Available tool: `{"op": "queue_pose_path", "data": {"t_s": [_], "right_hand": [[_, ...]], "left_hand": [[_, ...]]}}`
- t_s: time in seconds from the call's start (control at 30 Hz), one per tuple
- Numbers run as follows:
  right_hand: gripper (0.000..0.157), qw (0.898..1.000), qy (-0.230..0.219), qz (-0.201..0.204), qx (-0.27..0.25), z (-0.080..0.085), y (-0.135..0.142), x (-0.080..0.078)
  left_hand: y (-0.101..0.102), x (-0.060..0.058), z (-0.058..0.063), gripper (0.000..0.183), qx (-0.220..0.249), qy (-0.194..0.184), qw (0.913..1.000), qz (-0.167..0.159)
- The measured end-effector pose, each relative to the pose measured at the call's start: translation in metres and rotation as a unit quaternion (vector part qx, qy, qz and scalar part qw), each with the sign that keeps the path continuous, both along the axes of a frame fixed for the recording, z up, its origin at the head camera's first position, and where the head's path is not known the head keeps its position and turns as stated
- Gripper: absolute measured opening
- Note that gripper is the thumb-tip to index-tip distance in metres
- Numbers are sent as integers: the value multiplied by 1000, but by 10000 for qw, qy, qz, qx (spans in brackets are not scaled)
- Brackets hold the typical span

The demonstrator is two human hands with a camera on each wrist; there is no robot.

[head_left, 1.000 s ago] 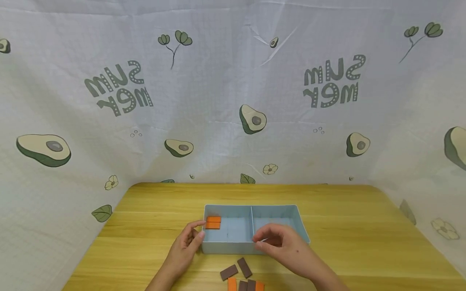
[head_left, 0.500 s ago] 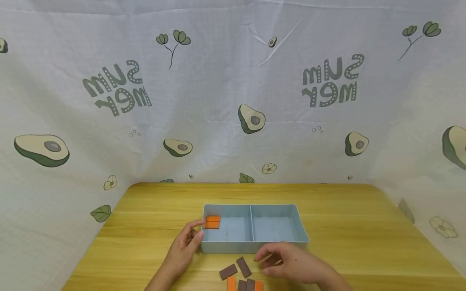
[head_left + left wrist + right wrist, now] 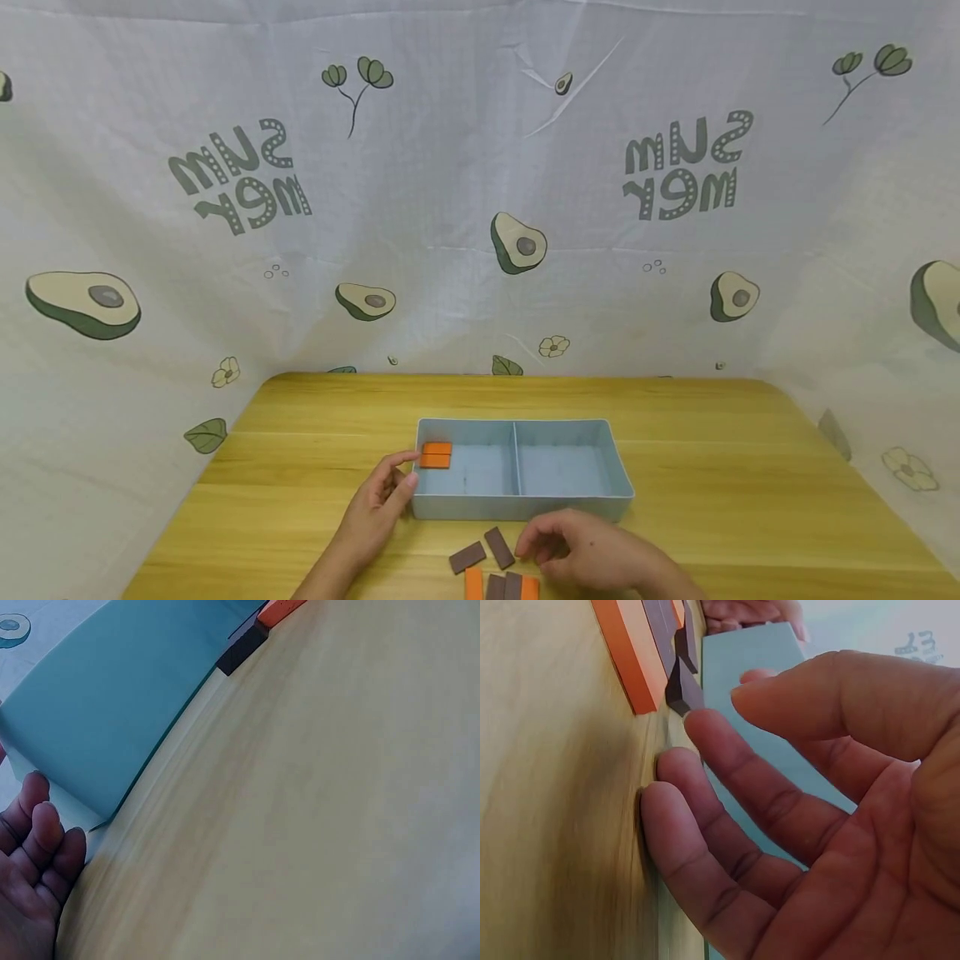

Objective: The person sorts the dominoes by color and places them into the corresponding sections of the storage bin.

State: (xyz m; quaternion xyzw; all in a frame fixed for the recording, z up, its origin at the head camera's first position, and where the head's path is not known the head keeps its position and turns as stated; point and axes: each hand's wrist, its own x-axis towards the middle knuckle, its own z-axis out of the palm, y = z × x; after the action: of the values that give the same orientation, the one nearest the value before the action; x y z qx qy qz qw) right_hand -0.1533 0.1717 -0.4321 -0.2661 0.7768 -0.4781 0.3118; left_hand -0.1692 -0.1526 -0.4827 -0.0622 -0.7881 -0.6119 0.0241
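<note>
My left hand (image 3: 373, 510) touches the left end of a pale blue two-compartment box (image 3: 525, 507), index finger and thumb at its rim. In the left wrist view, the other fingers (image 3: 46, 836) are loosely bent beside the box's corner. In front of the box, my right hand (image 3: 592, 550) hovers low with bent fingers, thumb apart from them and nothing between. Nearest to it is a brown rectangular block (image 3: 498, 547). Another brown block (image 3: 468, 557) lies to the left. Closer to me, an orange block (image 3: 474, 584) lies beside more brown and orange ones, cut off by the frame.
Two orange blocks (image 3: 436, 455) lie side by side at the left of the box's left compartment. A divider (image 3: 517, 458) separates the two compartments. The wooden table (image 3: 712, 467) meets a printed white cloth (image 3: 450, 167) at its back and sides.
My right hand has moved from over the box's front wall down toward the loose blocks in front. My left hand has stayed at the box's left end.
</note>
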Motion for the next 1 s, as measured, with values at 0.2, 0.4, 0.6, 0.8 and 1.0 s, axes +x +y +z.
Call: {"op": "queue_pose_path", "data": {"t_s": [0.2,0.4,0.6,0.8,1.0], "right_hand": [[33,9996,-167,200,-61,0,-3,4],[32,9995,-284,153,57,1,-6,6],[25,9963,-843,-145,53,1,-5,11],[18,9973,-721,-85,69,2,-6,13],[10,9983,-439,206,-324,-1,-5,11]], "left_hand": [[-1,0,1,32,81,-67,9999,-30],[0,0,1,31,14,-52,10000,-5],[0,0,0,31,1,-81,10000,42],[-1,0,0,31,37,-86,9999,72],[-1,-1,3,31,48,-52,10000,-16]]}}
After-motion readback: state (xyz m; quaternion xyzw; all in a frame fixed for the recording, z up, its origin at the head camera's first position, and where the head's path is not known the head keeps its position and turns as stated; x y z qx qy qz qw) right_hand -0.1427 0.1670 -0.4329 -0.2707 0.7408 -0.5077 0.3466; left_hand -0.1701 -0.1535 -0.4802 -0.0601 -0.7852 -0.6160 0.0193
